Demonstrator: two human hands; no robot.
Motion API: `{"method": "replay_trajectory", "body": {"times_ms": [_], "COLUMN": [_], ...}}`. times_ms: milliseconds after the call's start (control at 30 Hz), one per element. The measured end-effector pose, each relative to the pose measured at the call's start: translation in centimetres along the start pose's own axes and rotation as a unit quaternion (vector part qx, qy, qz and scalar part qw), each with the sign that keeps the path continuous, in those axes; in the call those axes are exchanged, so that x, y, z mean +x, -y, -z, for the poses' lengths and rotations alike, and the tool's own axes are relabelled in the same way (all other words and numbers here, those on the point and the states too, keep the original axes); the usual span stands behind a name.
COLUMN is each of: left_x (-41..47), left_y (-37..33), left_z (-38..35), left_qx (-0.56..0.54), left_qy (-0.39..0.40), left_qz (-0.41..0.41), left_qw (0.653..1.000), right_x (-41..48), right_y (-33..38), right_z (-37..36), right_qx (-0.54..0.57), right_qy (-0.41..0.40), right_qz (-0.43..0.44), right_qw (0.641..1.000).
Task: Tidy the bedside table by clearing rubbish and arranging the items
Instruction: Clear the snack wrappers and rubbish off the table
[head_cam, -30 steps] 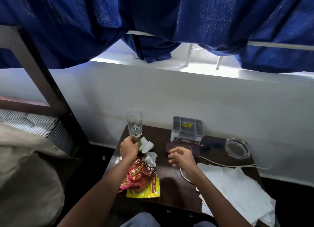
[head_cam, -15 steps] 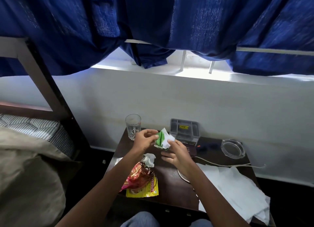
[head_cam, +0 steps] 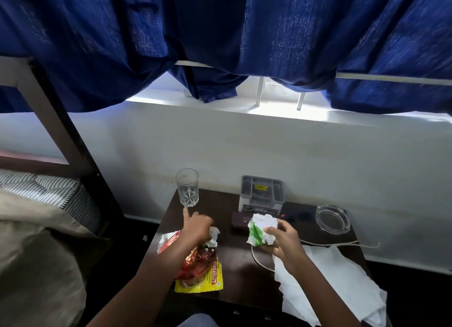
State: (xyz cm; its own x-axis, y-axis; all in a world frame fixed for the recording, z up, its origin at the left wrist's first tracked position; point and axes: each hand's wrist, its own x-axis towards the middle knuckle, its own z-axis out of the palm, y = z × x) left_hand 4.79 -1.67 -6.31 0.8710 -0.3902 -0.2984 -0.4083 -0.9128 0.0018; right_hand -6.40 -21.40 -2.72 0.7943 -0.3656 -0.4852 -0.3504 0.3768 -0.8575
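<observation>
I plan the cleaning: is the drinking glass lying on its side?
No, the drinking glass stands upright on the table.

Dim room, backlit by glare under the curtain (head_cam: 244, 33); wide-angle bending at edges.

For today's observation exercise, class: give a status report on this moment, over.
Right hand grips green-white wrapper. Left hand on crumpled tissue, grip unclear. Snack packets on table; glass just beyond.
</observation>
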Motion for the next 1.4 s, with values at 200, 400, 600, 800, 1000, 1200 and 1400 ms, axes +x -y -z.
{"method": "replay_trajectory", "body": {"times_ms": [200, 400, 600, 800, 1000, 1200, 1400], "left_x": [1.2, 1.4, -1.3, -3.3, -5.5, -7.8, -9.7], "left_y": [-0.7, -2.1, -7.4, -14.4, -23.9, -31.9, -37.0], "left_z": [-1.0, 2.7, 7.2, 7.3, 5.0, 2.3, 0.1], "left_qx": [0.008, -0.438, -0.784, -0.826, -0.777, -0.723, -0.673], "left_qy": [-0.071, -0.133, -0.056, 0.04, 0.115, 0.183, 0.185], "left_qz": [-0.001, 0.025, 0.028, 0.001, -0.012, -0.03, -0.035], "left_qw": [0.997, 0.889, 0.617, 0.562, 0.619, 0.665, 0.715], "right_x": [0.3, 0.0, -1.8, -3.9, -6.3, -9.4, -11.0], "right_y": [-0.2, 0.1, 2.2, 3.9, 1.7, -4.8, -7.3], "right_z": [2.0, 3.2, 3.8, 9.9, 22.9, 34.8, 37.7], "right_qx": [0.025, 0.06, 0.158, 0.229, 0.238, 0.277, 0.285], "right_qy": [-0.019, -0.014, 0.072, 0.043, -0.132, -0.358, -0.359], "right_qz": [0.003, 0.008, 0.01, 0.041, 0.007, -0.057, -0.105], "right_qw": [1.0, 0.998, 0.985, 0.972, 0.962, 0.89, 0.883]}}
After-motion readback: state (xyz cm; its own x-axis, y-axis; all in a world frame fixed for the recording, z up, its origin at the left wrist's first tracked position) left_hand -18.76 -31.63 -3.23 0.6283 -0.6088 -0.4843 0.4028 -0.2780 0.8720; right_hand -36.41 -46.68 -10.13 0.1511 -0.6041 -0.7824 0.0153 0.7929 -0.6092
